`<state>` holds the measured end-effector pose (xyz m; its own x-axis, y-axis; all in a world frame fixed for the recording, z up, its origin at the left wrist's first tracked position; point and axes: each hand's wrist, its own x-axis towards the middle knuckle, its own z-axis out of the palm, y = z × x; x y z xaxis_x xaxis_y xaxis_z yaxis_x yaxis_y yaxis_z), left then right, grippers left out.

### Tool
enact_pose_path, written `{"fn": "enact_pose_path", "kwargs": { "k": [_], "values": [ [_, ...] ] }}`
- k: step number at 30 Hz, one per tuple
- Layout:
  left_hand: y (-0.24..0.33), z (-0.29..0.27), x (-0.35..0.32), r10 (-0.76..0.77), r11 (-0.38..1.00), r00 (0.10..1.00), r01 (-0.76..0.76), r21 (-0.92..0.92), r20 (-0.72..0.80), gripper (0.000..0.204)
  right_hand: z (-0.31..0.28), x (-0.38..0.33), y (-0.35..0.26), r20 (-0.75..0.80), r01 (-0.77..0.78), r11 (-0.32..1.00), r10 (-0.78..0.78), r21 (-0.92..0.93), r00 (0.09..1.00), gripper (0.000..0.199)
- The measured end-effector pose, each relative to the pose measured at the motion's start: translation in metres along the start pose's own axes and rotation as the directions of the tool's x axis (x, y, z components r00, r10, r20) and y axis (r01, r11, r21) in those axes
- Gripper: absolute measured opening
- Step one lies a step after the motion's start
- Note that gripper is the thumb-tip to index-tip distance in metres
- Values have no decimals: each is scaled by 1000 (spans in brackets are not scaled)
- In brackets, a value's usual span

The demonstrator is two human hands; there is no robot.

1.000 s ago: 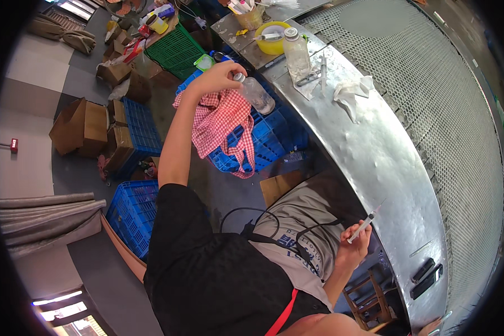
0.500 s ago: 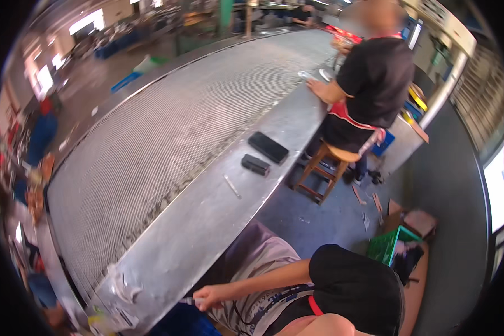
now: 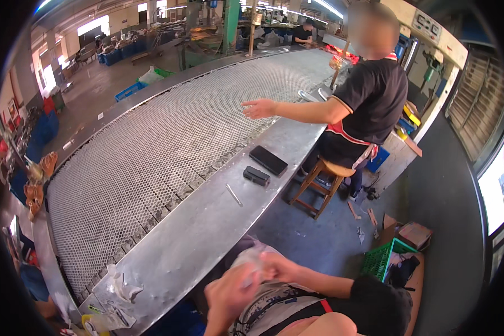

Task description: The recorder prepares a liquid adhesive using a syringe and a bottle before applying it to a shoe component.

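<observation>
My left hand (image 3: 231, 294) and my right hand (image 3: 277, 267) are close together over my lap, at the near edge of the metal ledge. Both are blurred by motion, with their fingers curled in. A small pale, whitish thing (image 3: 253, 272) shows between them, too smeared to name. On the ledge lie a thin white stick (image 3: 234, 195), a small black box-shaped case (image 3: 256, 176) and a black phone (image 3: 268, 160). Crumpled white scraps (image 3: 123, 287) rest at the ledge's near left end.
A wide metal mesh conveyor (image 3: 151, 151) runs along the ledge (image 3: 190, 235). At the far right a co-worker (image 3: 369, 89) sits on a wooden stool (image 3: 322, 182), one arm stretched over the mesh. A green crate (image 3: 383, 260) and cardboard box (image 3: 414, 235) stand on the floor at right.
My right hand has moved from the ledge's edge up and right, and my left hand has come into view beside it. The co-worker's arm has swung out over the mesh.
</observation>
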<state>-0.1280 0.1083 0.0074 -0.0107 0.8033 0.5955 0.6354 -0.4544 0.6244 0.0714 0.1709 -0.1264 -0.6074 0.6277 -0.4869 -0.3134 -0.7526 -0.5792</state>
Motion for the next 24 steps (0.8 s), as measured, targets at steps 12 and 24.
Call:
{"fn": "enact_pose_path", "kwargs": {
  "k": [12,24],
  "values": [
    [-20,187,29,71,535,982,109,-838,173,29,-105,-42,7,-358,559,686,-432,466,828,68],
    [-88,251,-3,417,-450,-71,850,274,906,72,-141,-43,-16,-678,429,830,-87,357,730,56]
  ]
}}
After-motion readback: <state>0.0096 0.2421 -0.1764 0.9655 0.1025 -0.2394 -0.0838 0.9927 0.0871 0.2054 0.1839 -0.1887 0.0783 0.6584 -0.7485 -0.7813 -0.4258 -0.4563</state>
